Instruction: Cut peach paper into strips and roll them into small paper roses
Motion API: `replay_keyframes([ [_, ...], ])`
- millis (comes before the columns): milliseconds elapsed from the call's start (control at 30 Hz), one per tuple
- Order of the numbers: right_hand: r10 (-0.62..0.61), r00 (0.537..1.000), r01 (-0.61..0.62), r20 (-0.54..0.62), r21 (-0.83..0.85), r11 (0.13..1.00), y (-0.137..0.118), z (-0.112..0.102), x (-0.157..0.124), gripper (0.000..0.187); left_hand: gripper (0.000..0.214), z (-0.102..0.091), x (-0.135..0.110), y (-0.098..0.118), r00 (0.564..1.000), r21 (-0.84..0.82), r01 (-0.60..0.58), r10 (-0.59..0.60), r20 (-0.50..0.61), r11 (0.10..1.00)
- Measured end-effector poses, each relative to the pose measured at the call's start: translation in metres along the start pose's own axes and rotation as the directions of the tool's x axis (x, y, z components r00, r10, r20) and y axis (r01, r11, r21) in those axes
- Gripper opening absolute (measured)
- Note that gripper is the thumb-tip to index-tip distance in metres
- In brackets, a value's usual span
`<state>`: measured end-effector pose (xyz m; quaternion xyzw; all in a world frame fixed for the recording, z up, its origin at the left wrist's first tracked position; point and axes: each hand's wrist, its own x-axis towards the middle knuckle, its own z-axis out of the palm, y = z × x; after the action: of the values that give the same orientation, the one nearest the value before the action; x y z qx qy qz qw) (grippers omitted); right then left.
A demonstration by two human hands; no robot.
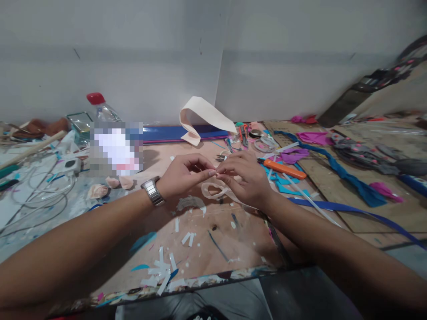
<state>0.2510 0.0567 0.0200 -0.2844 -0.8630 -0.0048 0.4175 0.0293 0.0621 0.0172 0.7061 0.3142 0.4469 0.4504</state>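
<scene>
My left hand [185, 174], with a metal watch [153, 191] on its wrist, meets my right hand [245, 178] over the middle of a worn work board [213, 240]. Both pinch the end of a thin peach ribbon strip [213, 190], which loops down onto the board between them. The fingertips touch at the pinch. A wider curled band of the same peach ribbon [200, 116] lies behind, near the wall.
An orange utility knife [284, 169] lies right of my right hand, with scissors and tape rolls [263, 143] behind. Blue and magenta fabric strips [347, 180] cover the right side. A bottle [102, 109], small peach ribbon roses [97, 191] and wires sit left. White scraps [163, 269] litter the front edge.
</scene>
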Motion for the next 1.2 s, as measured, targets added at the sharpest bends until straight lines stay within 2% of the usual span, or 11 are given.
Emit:
replay_keyframes([
  [167, -0.003, 1.0, 0.003, -0.026, -0.028, 1.0, -0.0011, -0.001, 0.0006, 0.013, 0.026, -0.0004, -0.0005, 0.0017, 1.0, 0.047, 0.01, -0.01, -0.003, 0.999],
  [300, -0.001, 0.999, 0.0, -0.055, -0.009, 1.0, -0.0033, -0.0019, 0.001, 0.009, 0.026, -0.0009, -0.0004, 0.003, 0.999, 0.077, 0.042, -0.043, 0.009, 0.996],
  [600, -0.002, 0.999, 0.003, -0.042, 0.026, 1.0, -0.0035, -0.001, 0.0002, 0.01, 0.027, -0.0007, -0.0009, 0.0021, 0.993, 0.043, 0.063, -0.067, 0.097, 0.997],
  [700, -0.009, 0.999, 0.011, -0.044, 0.045, 0.999, -0.0029, 0.0004, -0.0005, 0.01, 0.025, 0.0003, -0.0009, 0.0001, 0.993, 0.054, -0.003, -0.004, 0.118, 0.999],
  [900, 0.02, 0.999, -0.019, -0.04, 0.038, 0.999, -0.0032, -0.0002, -0.0002, 0.015, 0.021, 0.0004, -0.0015, 0.0029, 0.973, 0.223, -0.216, 0.192, 0.128, 0.95],
  [1100, 0.013, 0.997, -0.006, -0.078, 0.079, 0.997, -0.0028, -0.0003, 0.0002, 0.016, 0.015, -0.0029, -0.0029, 0.0038, 0.905, 0.384, -0.425, 0.382, 0.186, 0.82],
  [1200, 0.005, 0.995, 0.004, -0.095, 0.093, 0.996, -0.0014, 0.0008, -0.0003, 0.015, 0.019, -0.0045, -0.003, 0.0028, 0.873, 0.416, -0.487, 0.439, 0.212, 0.768],
])
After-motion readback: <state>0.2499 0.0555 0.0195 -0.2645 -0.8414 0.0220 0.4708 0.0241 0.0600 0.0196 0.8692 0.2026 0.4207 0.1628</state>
